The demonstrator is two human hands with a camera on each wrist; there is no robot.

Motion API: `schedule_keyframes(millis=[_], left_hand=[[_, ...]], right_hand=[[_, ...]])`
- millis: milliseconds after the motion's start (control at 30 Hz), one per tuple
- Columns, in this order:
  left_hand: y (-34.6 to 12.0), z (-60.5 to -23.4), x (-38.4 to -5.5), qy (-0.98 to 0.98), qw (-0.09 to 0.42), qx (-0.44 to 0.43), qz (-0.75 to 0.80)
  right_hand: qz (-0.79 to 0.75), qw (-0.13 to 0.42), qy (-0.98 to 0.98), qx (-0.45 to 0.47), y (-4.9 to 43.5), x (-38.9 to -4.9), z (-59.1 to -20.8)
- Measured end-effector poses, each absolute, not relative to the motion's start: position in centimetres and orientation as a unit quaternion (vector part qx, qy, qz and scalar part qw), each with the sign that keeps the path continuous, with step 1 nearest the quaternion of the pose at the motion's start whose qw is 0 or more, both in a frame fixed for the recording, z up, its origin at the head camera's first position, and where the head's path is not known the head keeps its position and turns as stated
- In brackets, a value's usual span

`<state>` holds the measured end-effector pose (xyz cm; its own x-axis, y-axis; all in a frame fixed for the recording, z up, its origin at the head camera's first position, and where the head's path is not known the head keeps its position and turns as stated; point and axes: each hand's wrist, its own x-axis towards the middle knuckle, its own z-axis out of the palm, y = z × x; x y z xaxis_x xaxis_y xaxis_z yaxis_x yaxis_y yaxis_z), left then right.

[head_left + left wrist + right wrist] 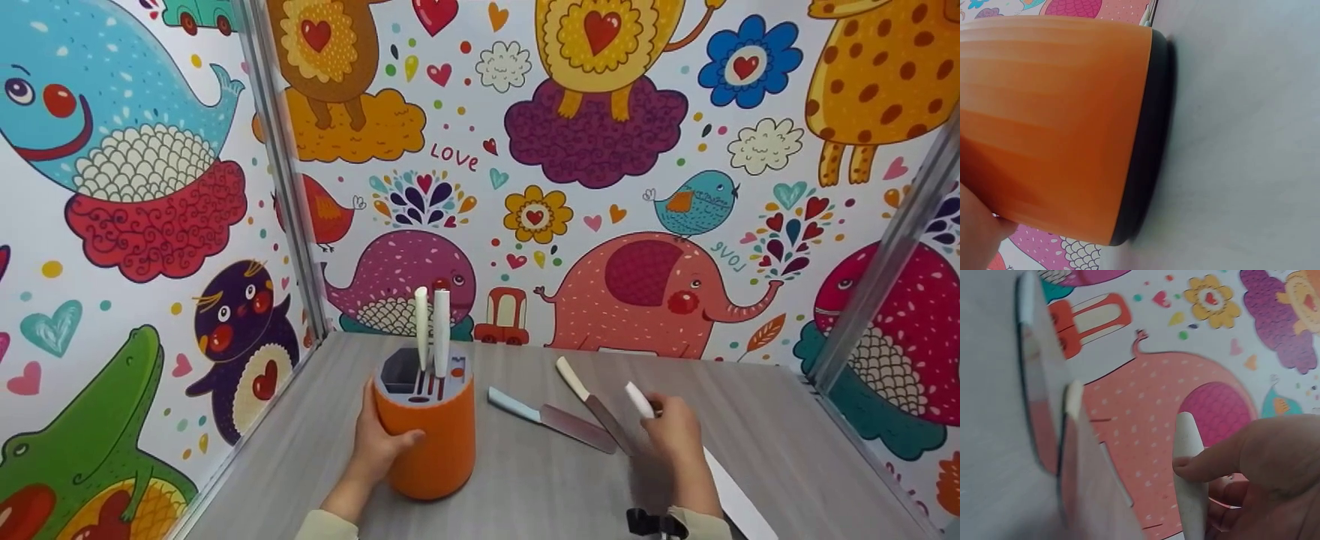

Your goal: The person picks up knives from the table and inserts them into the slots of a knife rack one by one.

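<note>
My left hand (381, 439) grips the side of an orange knife block (435, 450), thumb across its front. The block stands upright on the table, its dark base (1148, 129) against the surface. Two knives stand in its slots, one with a cream handle (422, 326) and one with a white handle (442, 330). My right hand (679, 435) pinches the white handle (1188, 467) of a knife between thumb and fingers. In line with that handle, a long pale blade (735, 491) shows past the wrist. The part between is hidden by the hand.
A wide-bladed knife with a light blue handle (514, 403) lies on the table (540, 495). Beside it lies a knife with a cream handle (574, 379), its blade end close to my right hand. Patterned walls (480, 202) stand at the back and sides.
</note>
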<state>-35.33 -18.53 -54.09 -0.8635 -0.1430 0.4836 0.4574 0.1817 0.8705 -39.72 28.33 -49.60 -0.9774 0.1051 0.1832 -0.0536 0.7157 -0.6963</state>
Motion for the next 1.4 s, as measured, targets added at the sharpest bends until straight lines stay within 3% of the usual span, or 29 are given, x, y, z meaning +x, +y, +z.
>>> schedule_keyframes(millis=[433,667,1400], left_hand=[[-18.6,-54.2,-35.5,-0.718,0.273,-0.136,-0.626],[-18.3,-54.0,-35.4,-0.713,0.250,-0.137,-0.641],[-18.5,-54.1,-35.5,-0.722,0.263,-0.125,-0.627]], right_hand=[[0.463,0.126,-0.877,0.000,27.6,-37.1,-44.7],[0.524,0.127,-0.842,0.005,27.2,-35.7,-42.9],[0.646,0.183,-0.737,0.082,20.6,-34.1,-41.2]])
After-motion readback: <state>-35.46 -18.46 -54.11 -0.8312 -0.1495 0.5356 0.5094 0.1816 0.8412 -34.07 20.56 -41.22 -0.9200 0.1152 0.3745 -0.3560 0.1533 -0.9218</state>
